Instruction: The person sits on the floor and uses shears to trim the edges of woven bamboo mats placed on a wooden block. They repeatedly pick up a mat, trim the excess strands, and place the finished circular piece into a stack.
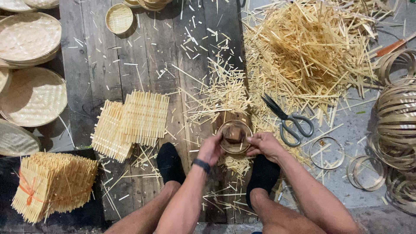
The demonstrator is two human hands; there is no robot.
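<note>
— While I watch from the head camera, what are the hands on?

— Both are on a small round woven basket that rests on the wooden platform, near its front edge and between two black-socked feet. The left hand grips the basket's left rim, and the right hand grips its right rim; both are clenched around it.

— Anything inside it?

— A brown block sits in the middle of the basket. I think it is wood, but the view is too small for me to be sure.

— What lies around it?

— Scissors with grey handles lie just to the right of the basket, blades pointing toward the far edge. Behind them a large heap of bamboo offcuts spreads over the platform's far right corner. To the left, two square woven mats overlap, and a tied bundle of mats sits at the front left corner. Round woven trays stack along the left edge. Coiled bamboo hoops pile up on the right, off the platform.
</note>
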